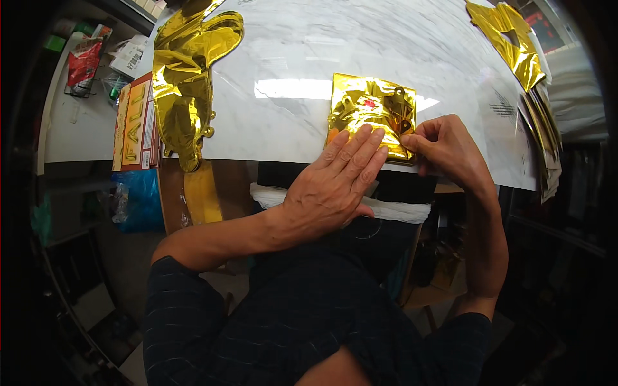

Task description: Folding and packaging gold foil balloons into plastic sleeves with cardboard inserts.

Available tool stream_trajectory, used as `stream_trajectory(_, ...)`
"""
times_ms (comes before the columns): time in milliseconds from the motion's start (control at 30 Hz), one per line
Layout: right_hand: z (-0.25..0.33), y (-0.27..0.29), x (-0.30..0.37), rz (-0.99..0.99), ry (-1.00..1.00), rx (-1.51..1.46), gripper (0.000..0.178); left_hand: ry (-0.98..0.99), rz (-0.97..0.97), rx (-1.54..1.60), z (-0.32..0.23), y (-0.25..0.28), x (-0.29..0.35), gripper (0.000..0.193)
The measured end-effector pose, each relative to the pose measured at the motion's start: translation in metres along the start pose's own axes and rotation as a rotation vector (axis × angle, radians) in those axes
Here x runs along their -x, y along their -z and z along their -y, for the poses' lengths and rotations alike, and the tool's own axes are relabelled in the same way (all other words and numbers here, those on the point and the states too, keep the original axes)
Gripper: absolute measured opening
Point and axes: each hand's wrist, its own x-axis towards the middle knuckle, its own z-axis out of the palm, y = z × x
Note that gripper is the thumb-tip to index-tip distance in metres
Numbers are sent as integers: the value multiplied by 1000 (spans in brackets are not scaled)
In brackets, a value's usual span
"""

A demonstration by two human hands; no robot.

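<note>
The left hand (335,183) lies flat, fingers straight, over a folded gold foil balloon (381,114) at the near edge of the marbled tabletop (293,55); the right hand (448,152) pinches its corner. Apparently flattening; next calls for steady palm pressure.

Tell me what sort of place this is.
Probably a small workroom or packing area: folded gold foil lies partly under the left hand on a marble-patterned table, with a longer gold foil piece at left and a stack of flat pieces at right.
</note>
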Motion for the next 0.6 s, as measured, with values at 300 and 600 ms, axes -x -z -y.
stream_trajectory(300,-2,1,-2,4,15,18,35,-19,23,-52,6,-8,-3,100)
stream_trajectory(600,-4,-5,3,-38,60,29,36,-43,4,-73,9,-14,-3,97)
